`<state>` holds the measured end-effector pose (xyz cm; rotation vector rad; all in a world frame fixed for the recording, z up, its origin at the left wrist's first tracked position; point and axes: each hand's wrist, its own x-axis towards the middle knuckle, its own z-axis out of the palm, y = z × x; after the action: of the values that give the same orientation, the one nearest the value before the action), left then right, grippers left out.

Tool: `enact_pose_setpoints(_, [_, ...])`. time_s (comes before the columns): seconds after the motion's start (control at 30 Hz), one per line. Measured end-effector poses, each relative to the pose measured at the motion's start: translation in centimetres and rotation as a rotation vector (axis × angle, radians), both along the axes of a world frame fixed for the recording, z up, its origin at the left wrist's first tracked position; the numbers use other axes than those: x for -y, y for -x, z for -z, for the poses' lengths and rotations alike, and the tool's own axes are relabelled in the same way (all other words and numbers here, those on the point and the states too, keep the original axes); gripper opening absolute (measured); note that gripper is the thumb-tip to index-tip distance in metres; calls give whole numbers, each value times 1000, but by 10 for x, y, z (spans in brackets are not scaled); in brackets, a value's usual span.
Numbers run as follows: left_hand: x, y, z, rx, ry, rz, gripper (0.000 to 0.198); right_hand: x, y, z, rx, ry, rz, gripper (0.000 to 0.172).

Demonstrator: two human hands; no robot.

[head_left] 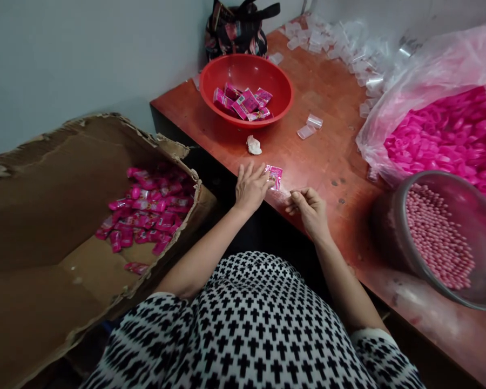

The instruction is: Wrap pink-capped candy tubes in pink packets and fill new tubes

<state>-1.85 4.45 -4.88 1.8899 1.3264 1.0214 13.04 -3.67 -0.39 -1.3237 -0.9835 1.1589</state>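
Observation:
My left hand (252,189) lies flat near the table's front edge, fingers stretched, with the fingertips against a small pink printed wrapper (275,176). Just to the right, my right hand (311,210) is closed in a pinch low over the tabletop. Whatever its fingertips may hold is too small to make out. Beyond the left hand sits a crumpled white wad (254,145). Farther back, a red bowl (285,105) holds several pink printed wrappers (245,102).
A cardboard box (28,205) with many pink packs (146,210) stands at left. Clear plastic pieces (310,126) lie on the table (328,156). At right are a grey tub (400,216) of pink beads (437,237) and a bag of pink caps (445,135). A dark bag (237,32) stands behind.

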Motion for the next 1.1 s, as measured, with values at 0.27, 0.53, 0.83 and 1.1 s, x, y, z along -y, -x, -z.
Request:
enact_pose_setpoints(0.27, [4,-4,6,110,-18,-83,16,-31,-1,18,145,-59,81,28])
enact_pose_setpoints(0.53, [24,-4,-29,514,243,-131,35,-53,7,9,-32,-110,102,29])
enact_pose_setpoints(0.83, [29,-11,-37,836,824,-19,33,-53,-48,-3,486,-31,56,17])
enact_pose_setpoints(1.1, [33,-12,-39,931,866,-122,28,-69,-168,6,1273,463,645,36])
